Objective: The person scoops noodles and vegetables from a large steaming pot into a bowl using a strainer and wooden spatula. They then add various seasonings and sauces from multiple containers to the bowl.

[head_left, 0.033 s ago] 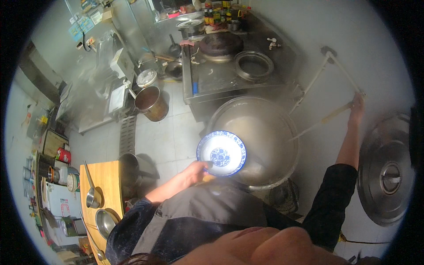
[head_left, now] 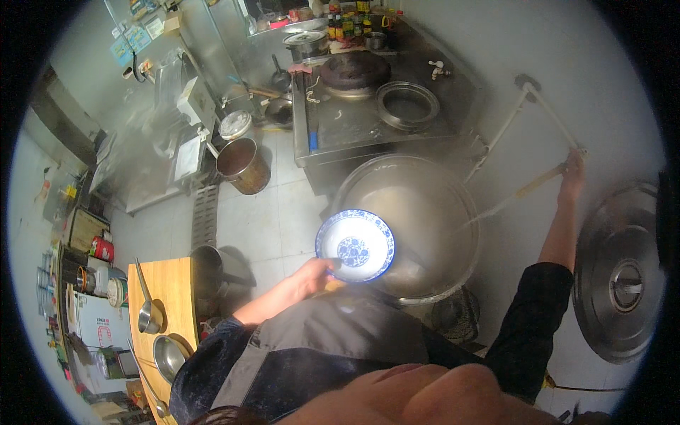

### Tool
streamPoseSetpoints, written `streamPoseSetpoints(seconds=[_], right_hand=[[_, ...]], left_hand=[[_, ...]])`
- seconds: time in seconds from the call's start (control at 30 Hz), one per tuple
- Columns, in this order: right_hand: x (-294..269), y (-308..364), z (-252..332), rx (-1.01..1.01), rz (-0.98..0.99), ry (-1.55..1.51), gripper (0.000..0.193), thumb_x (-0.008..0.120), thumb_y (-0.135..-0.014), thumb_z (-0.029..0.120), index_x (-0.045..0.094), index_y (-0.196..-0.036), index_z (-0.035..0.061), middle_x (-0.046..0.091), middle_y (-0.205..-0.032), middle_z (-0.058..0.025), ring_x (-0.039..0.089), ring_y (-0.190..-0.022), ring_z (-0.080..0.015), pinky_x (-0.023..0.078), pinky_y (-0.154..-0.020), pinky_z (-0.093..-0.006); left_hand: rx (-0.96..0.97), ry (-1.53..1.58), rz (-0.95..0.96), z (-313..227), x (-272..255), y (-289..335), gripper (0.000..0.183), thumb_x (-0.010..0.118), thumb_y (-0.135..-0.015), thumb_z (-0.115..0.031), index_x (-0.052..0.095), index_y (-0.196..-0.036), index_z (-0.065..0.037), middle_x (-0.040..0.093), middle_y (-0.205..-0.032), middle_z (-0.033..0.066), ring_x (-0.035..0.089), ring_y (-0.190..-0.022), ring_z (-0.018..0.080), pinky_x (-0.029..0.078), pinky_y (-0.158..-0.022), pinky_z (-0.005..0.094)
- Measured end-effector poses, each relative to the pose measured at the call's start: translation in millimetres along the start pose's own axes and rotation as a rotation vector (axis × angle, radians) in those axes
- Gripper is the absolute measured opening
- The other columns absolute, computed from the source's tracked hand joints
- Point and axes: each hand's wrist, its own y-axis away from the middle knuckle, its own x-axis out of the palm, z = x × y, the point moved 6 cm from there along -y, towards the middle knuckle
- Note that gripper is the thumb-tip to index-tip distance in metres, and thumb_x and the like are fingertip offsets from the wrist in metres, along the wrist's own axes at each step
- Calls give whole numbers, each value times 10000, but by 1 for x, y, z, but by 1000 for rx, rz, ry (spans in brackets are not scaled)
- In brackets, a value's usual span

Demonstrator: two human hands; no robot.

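Note:
My left hand [head_left: 312, 278] is closed on the near-left rim of a blue-and-white patterned bowl [head_left: 354, 246], thumb over the edge. Nothing lies inside the bowl, which is held in front of my apron and overlaps the left rim of a large round metal pot [head_left: 464, 280]. Off to the right, my right hand [head_left: 574, 170] grips the upper end of a long-handled tool [head_left: 540, 181] with a wooden grip. Its pale shaft slants down to the left into the pot, and steam hides its working end. Cloudy, pale liquid seems to fill the pot.
Beyond the pot stands a steel stove [head_left: 340, 131] with a metal ring [head_left: 407, 106] on it. A large lid [head_left: 627, 287] leans at the right wall. A brown-stained bucket [head_left: 243, 168] is on the floor. At left, a wooden table [head_left: 166, 276] bears a ladle [head_left: 149, 316] and metal bowl [head_left: 170, 358].
Steam over the pot has shifted slightly around the tool's shaft. Both hands and the bowl stay in place.

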Motion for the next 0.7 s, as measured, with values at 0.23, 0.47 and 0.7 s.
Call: streamPoseSetpoints(seconds=[0.23,0.47,0.7], right_hand=[[3,2,-3,-123,-10,-14,357,453,-1029,252,537,-1325,70,544,-1280,-44,524,-1128,-178,434,-964,-353],[3,3,-6,-182,-99,151,304,478,-998,149,550,-1287,90,537,-1327,-99,490,-1239,-224,374,-1035,-348],[27,22,23,-345,-225,1063,506,501,-960,168,352,-1440,108,386,-1465,-129,324,-1387,-304,291,-1101,-492]], left_hand=[[-18,27,5,-3,2,9,356,488,-810,-84,491,-1124,83,658,-890,213,667,-775,347,545,-713,468],[-1,36,42,-7,-3,13,360,490,-812,-72,478,-1129,99,656,-883,208,669,-747,340,561,-676,454],[33,75,18,-6,-17,7,358,479,-800,-55,471,-1107,128,656,-890,233,680,-760,355,572,-720,449]])
